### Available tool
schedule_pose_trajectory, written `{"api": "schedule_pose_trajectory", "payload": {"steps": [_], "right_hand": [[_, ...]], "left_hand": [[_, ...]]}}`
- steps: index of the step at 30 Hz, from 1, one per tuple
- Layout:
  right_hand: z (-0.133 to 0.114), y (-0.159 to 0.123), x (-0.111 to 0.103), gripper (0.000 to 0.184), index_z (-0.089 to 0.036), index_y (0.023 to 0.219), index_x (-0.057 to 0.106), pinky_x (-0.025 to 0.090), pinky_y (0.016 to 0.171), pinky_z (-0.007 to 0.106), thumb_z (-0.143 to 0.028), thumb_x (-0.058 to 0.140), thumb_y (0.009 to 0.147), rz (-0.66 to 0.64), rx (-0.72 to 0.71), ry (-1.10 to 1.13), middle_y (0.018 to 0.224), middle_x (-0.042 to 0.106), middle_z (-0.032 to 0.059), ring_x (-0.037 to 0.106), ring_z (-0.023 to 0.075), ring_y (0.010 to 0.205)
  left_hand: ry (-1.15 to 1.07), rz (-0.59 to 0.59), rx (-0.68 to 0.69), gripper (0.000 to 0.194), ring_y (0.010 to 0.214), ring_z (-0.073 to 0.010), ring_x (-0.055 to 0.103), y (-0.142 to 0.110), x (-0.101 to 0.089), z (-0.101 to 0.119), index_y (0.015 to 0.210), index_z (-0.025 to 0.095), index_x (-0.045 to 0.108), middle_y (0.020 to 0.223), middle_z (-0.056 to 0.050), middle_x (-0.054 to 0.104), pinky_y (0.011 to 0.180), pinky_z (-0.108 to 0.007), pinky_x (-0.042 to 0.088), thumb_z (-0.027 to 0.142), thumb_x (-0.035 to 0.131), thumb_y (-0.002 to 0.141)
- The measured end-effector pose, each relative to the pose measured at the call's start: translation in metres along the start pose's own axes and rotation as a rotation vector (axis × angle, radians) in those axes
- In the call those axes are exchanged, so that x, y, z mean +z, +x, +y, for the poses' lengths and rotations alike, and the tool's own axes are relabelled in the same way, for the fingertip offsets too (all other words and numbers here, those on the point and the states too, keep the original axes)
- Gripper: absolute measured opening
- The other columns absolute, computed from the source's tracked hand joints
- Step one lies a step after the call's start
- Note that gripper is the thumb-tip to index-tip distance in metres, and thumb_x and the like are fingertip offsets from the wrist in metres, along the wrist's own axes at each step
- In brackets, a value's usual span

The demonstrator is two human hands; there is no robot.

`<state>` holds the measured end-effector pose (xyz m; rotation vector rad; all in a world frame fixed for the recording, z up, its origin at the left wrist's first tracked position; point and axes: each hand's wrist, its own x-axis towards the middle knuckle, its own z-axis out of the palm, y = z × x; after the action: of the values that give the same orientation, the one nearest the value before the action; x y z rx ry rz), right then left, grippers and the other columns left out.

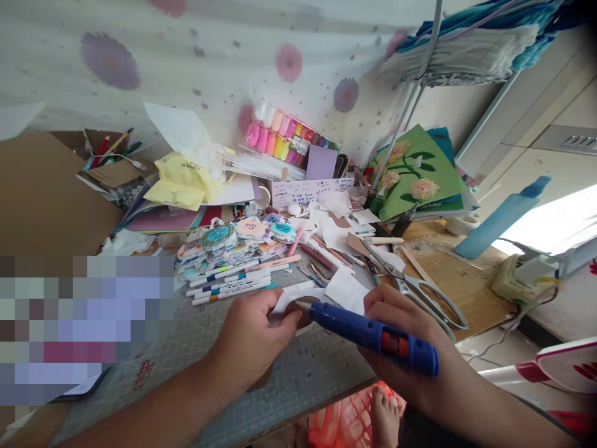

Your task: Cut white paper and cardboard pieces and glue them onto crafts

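Observation:
In the head view my right hand (396,323) is wrapped round a blue glue gun (354,326) with a red part near its back end. The gun points left, its pale nozzle reaching the small curved piece of white and brown paper (291,303) by my left thumb. My left hand (259,333) pinches that paper between thumb and fingers, above the grey cutting mat (186,386). Several white paper scraps (346,289) lie just beyond my hands. A large pair of scissors (422,292) rests past my right hand.
Several markers (233,287) lie beside a pile of paper cutouts (219,236). Behind stand a cardboard box (41,199), a pack of coloured clay (289,137) and a green floral card (420,168). A blue bottle (501,218) and a power adapter (522,280) are at the right.

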<state>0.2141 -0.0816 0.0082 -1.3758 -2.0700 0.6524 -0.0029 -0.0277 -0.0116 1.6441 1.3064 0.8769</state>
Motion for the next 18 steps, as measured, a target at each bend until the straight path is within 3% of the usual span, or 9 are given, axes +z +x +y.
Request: {"api": "schedule_pose_trajectory", "payload": {"steps": [8, 15, 18], "right_hand": [[0.0026, 0.0001, 0.0038, 0.02, -0.022, 0.074, 0.048, 0.051, 0.063, 0.03, -0.007, 0.06, 0.07, -0.028, -0.049, -0.079, 0.088, 0.052, 0.0045, 0.057, 0.0178, 0.073], [0.0033, -0.0004, 0.0027, 0.022, -0.022, 0.073, 0.047, 0.051, 0.065, 0.028, -0.005, 0.06, 0.068, -0.006, -0.089, -0.104, 0.087, 0.053, 0.004, 0.058, 0.018, 0.077], [0.0052, -0.0015, 0.0035, 0.017, -0.022, 0.077, 0.053, 0.05, 0.063, 0.029, -0.009, 0.061, 0.071, 0.024, -0.082, -0.065, 0.09, 0.054, 0.0046, 0.057, 0.017, 0.073]], "left_hand": [[0.163, -0.011, 0.051, 0.02, 0.057, -0.0174, 0.056, 0.0009, -0.0009, -0.009, 0.075, 0.018, 0.072, 0.06, 0.0, 0.065, 0.054, -0.025, 0.04, 0.034, 0.059, 0.074], [0.099, -0.016, 0.025, 0.015, 0.059, -0.0174, 0.058, 0.0002, -0.0013, -0.0034, 0.069, 0.019, 0.069, 0.062, 0.001, 0.067, 0.054, -0.023, 0.04, 0.03, 0.06, 0.072], [0.069, -0.003, 0.016, 0.014, 0.056, -0.0168, 0.057, 0.0, -0.0016, -0.0003, 0.066, 0.019, 0.068, 0.059, 0.002, 0.066, 0.051, -0.023, 0.039, 0.031, 0.061, 0.072]]}}
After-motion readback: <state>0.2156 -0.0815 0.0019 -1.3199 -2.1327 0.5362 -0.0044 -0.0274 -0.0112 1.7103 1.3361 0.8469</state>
